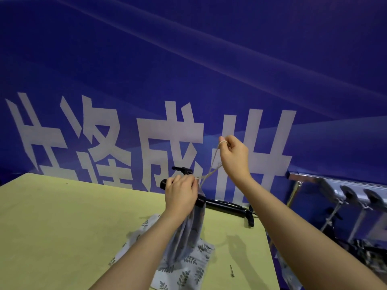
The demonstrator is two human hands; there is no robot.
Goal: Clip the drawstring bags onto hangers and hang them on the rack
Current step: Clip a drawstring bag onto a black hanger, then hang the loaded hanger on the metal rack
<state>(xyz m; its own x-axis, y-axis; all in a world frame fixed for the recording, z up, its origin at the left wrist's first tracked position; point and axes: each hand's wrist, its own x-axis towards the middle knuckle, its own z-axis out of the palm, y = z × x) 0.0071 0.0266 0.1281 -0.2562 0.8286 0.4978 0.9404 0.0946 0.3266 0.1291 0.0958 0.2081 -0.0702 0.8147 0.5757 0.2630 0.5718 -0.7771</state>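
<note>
The left hand [181,192] is curled tight around the gathered neck of a drawstring bag [188,233] and the black hanger [184,171] it is held against, while the right hand [233,155], raised higher and to the right, pinches the thin beige drawstring [213,164] between thumb and fingertips. The cord looks like rough twisted twine, running taut in a slanting line from the bag's mouth up to that pinch, with a loop over one finger. The bag is soft grey cloth with a faint printed pattern; it hangs in loose vertical folds straight down from the left fist, its bottom touching a second bag [184,266] that lies flat on the table. That flat one is pale grey fabric printed with small dark leaf sprigs. The table [62,227] is a matt yellow-green board. Another black plastic hanger [234,208], slim and curved, lies on the table just behind the held bag. To the right, beside the table, a shiny metal rack [335,178] carries several bags [354,197] hanging from cords. A blue wall [188,59] with large white characters stands behind.
</note>
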